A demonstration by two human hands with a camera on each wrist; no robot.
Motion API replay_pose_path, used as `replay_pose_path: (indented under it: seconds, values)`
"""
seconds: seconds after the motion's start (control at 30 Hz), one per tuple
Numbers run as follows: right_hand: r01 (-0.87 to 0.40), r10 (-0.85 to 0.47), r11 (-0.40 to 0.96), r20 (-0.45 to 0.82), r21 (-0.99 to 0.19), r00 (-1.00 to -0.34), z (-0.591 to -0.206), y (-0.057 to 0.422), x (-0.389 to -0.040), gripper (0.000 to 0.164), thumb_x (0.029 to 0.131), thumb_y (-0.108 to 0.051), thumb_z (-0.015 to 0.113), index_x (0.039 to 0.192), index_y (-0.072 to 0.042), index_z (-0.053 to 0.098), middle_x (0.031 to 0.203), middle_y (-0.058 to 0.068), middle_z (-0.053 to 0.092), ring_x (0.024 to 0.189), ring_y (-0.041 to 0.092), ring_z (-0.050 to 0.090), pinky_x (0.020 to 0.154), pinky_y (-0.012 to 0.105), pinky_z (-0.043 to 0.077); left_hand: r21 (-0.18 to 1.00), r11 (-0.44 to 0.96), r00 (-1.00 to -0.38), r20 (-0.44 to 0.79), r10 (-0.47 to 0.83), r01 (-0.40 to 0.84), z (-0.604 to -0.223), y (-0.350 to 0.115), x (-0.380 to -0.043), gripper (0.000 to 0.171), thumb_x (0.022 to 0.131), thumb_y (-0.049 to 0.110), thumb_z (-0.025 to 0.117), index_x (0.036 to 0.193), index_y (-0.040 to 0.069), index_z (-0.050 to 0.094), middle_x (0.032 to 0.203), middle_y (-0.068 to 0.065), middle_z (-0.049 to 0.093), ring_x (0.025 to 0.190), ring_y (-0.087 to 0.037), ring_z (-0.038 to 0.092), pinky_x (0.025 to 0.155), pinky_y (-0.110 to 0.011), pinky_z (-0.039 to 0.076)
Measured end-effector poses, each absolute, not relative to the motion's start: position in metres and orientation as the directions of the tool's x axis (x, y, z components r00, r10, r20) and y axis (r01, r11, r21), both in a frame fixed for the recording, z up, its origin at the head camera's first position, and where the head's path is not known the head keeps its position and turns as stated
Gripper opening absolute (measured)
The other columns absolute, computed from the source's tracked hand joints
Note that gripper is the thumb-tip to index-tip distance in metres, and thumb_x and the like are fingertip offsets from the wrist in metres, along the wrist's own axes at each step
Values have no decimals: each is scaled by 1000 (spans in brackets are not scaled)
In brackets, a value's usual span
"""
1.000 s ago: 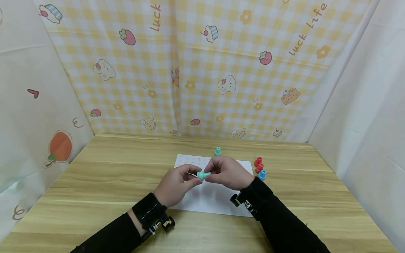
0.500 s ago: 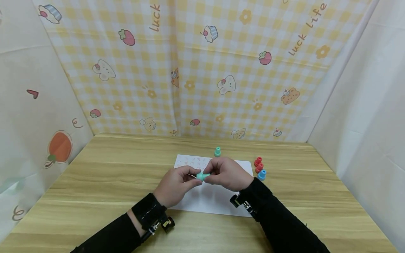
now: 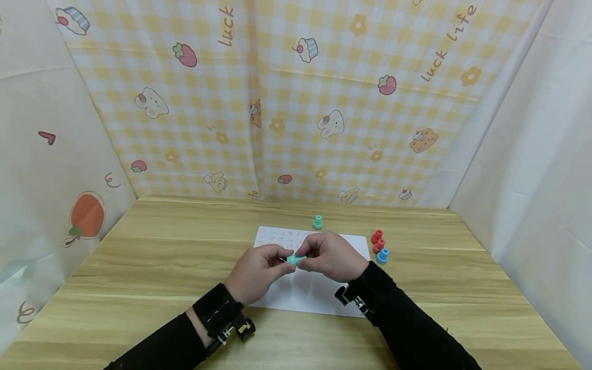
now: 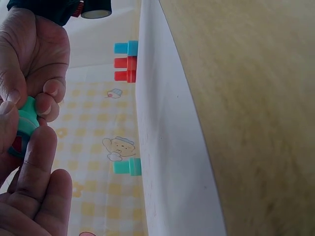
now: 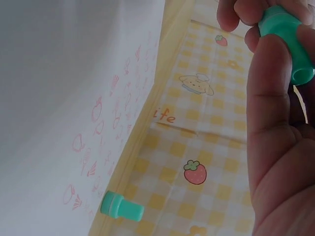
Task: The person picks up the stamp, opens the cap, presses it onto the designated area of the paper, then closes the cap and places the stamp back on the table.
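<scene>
Over the white paper, both hands hold one small green toy stamp. My left hand pinches its wide end between thumb and fingertips. The narrower handle end is pinched by my right hand. In the left wrist view the stamp shows a dark band and a reddish patch at its wide end, partly covered by fingers. A hollow handle tip shows on the stamp in the right wrist view. Rows of small red prints mark the far part of the paper.
A second green stamp stands upright behind the paper's far edge. Two red stamps and a blue stamp stand by its right edge. The wooden table ends at a checked cloth, with white cloth on both sides.
Both hands and the stamp have shifted very slightly left and down, and the stamp's handle has turned a little between the right fingers. The other stamps stay put.
</scene>
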State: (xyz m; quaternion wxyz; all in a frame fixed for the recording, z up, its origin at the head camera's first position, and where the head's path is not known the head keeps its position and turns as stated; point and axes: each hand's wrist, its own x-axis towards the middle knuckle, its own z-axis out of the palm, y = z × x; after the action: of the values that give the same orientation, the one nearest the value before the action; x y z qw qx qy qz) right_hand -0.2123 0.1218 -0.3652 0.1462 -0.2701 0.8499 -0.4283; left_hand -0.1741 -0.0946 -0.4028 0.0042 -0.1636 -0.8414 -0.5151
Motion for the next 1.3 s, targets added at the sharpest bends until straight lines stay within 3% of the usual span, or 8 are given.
replay_pose_path:
  seconds: [0.5, 0.63, 0.73, 0.9, 1.1, 1.3]
  values:
    - [-364, -577, 524, -7, -770, -817, -366, 118, -209, 5, 93, -11, 79, 98, -12, 78, 84, -4, 75, 78, 11, 62, 70, 25, 52, 861, 420, -937, 162, 308, 287, -404, -95, -172, 9, 96, 18, 79, 104, 16, 76, 103, 5, 78, 88, -9, 70, 79, -22, 56]
    - [-396, -586, 529, 14, -751, -810, -362, 122, -208, 7, 95, -11, 76, 101, -13, 78, 88, -4, 74, 80, 11, 62, 72, 23, 54, 859, 421, -927, 143, 348, 291, -403, -97, -173, 19, 99, 23, 76, 116, 16, 73, 114, 2, 76, 98, -12, 74, 85, -26, 60]
    - [-394, -565, 545, 23, -740, -825, -358, 130, -208, 10, 97, -8, 72, 105, -12, 78, 93, -2, 74, 82, 11, 63, 74, 23, 55, 844, 456, -927, 117, 357, 283, -401, -100, -175, 32, 101, 29, 73, 128, 14, 70, 127, -3, 74, 110, -19, 74, 94, -38, 62]
    - [-338, -468, 617, 14, -711, -884, -356, 154, -212, 13, 99, -7, 68, 107, -11, 77, 101, 0, 76, 85, 13, 64, 78, 27, 57, 756, 583, -939, 122, 323, 299, -396, -109, -177, 43, 101, 35, 72, 138, 14, 66, 141, -6, 68, 127, -26, 67, 109, -53, 53]
    - [-254, -351, 710, -17, -657, -936, -359, 197, -211, 16, 100, -7, 68, 116, -5, 70, 102, 4, 71, 88, 17, 61, 76, 29, 54, 594, 717, -927, 161, 338, 364, -396, -117, -179, 48, 101, 33, 73, 142, 12, 62, 148, -7, 62, 135, -29, 62, 112, -50, 52]
    - [-246, -309, 758, 0, -604, -951, -360, 238, -204, 7, 100, -7, 68, 107, -5, 69, 96, 7, 69, 83, 17, 58, 71, 24, 50, 509, 775, -925, 151, 349, 375, -399, -122, -180, 52, 101, 35, 73, 145, 11, 60, 152, -10, 58, 132, -30, 64, 110, -50, 54]
